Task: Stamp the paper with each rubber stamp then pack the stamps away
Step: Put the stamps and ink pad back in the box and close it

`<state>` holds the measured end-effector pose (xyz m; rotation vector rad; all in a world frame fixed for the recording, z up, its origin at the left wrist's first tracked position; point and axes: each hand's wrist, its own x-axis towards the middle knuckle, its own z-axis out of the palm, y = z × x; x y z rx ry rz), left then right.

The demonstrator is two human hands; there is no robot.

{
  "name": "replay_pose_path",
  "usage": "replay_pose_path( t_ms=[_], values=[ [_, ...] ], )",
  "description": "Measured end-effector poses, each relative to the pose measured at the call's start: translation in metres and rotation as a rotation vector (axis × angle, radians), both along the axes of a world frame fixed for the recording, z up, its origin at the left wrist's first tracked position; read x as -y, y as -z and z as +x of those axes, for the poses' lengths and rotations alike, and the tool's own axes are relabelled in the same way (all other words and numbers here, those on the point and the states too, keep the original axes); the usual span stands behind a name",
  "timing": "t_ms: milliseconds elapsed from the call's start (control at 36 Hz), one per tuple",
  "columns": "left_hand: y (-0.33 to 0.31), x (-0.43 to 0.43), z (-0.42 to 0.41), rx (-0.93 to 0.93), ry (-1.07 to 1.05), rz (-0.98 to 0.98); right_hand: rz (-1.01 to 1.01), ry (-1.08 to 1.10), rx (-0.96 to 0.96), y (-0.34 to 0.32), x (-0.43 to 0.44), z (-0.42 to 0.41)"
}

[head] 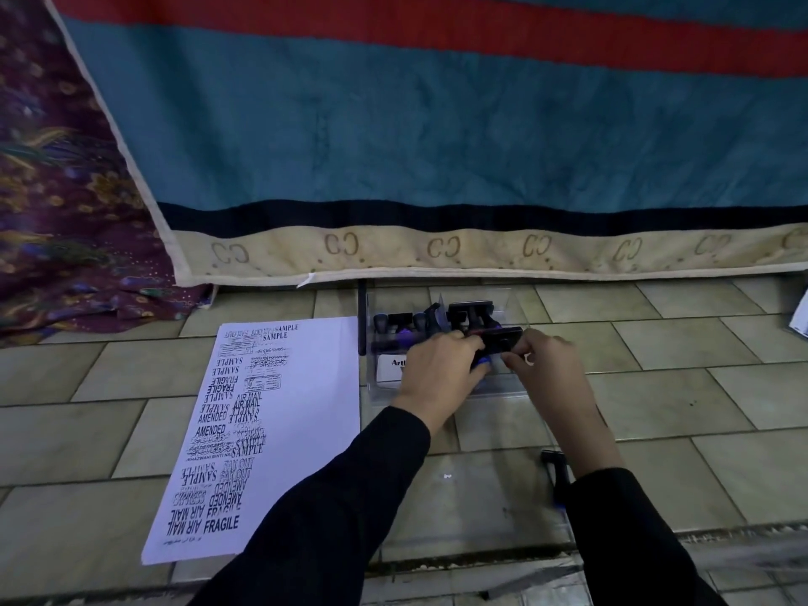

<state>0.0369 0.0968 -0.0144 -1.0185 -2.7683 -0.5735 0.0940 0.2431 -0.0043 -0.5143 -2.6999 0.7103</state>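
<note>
- Paper (306, 408) is lying flat on the floor (656, 387), furthest left, with its left half crowded with prints (SAMPLE, AIR MAIL, FRAGILE, AMENDED, FAX OUT). Stamping is looking finished to me. Risk: the left sleeve (350, 496) is passing just beside the sheet's right edge, so a drag across could smear any ink that is wet or skate the sheet away.
- Clear box (503, 389) is sitting just beside the paper's right edge, near the far edge of the floor below the quilt (393, 124). Packed stamps (400, 321) are crowding its far side at mixed angles. Risk: the space left is looking tight, and forcing another one in could tip the neighbours or shove the light box along the tiles.
- Left hand (437, 373) is working over the box's middle, fingers curled around the blue handle of the black stamp (498, 338).
- Right hand (546, 369) is meeting it, fingers pinching that stamp's right end, so the stamp is hanging just over the box's near side. Risk: an inky face could mark a fingertip, or the stamp could wedge crooked and stop the box from closing.
- Loose stamp (552, 463) is lying on the floor against the right sleeve (634, 540), partly hidden. Risk: the arm could knock it, or it could get left unpacked.
</note>
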Motion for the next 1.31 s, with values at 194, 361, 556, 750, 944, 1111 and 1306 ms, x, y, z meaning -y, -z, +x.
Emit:
replay_pose_path(
  t_ms=[194,361,556,750,944,1111,1306],
  values=[
    [0.006,0.003,0.0,-0.021,0.008,-0.085,0.125,0.044,0.049,-0.003,-0.001,0.003],
    [0.005,0.0,0.006,-0.136,-0.004,-0.209,0.154,0.058,0.117,-0.006,0.0,0.001],
    [0.002,-0.001,0.011,-0.137,-0.023,-0.229,0.244,0.066,0.258,-0.009,-0.003,-0.011],
    [0.0,-0.001,0.015,-0.138,-0.03,-0.212,0.368,0.063,0.283,0.001,-0.004,-0.017],
    [0.002,0.004,0.015,-0.094,-0.012,-0.137,0.15,-0.009,0.153,-0.009,-0.003,-0.002],
    [-0.003,0.03,0.012,-0.038,-0.034,0.129,-0.053,-0.011,-0.015,-0.02,-0.01,0.031],
    [-0.012,0.088,0.001,-0.019,-0.305,0.372,-0.087,-0.01,0.337,-0.024,-0.013,0.077]
  ],
)
